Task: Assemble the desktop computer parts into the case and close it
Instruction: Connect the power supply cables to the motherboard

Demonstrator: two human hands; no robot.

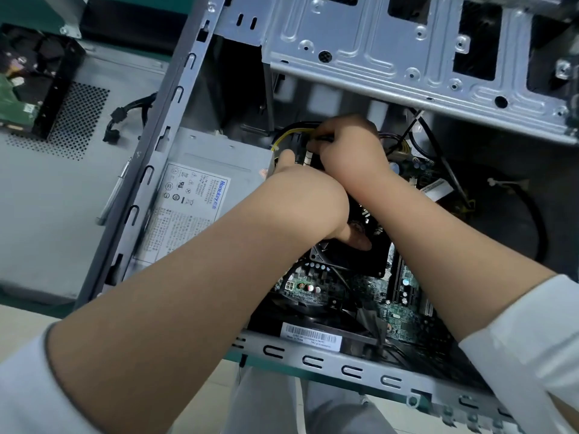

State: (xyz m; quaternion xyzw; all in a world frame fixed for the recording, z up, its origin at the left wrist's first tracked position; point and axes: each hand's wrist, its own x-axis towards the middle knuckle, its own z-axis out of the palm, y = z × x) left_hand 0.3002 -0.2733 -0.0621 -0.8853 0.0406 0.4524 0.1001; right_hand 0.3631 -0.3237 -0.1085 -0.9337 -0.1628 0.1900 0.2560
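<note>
An open grey computer case (pixel 150 170) lies on its side. Inside it sit a silver power supply (pixel 203 170) at the left and a green motherboard (pixel 404 311) with a black CPU fan (pixel 347 258). My right hand (pixel 347 145) grips a black and yellow cable bundle (pixel 291 133) coming from the power supply, above the board. My left hand (pixel 310 198) reaches in beside it, its fingertip touching the white connector (pixel 308 158) on those cables and its thumb resting on the fan. Whether the left hand grips the connector is hidden.
A metal drive cage (pixel 407 48) spans the top of the case. The grey side panel (pixel 47 183) lies to the left with a hard drive (pixel 28 89) on it. Loose black cables (pixel 520 208) curl at the right inside the case. A screwdriver (pixel 114 192) lies beside the case edge.
</note>
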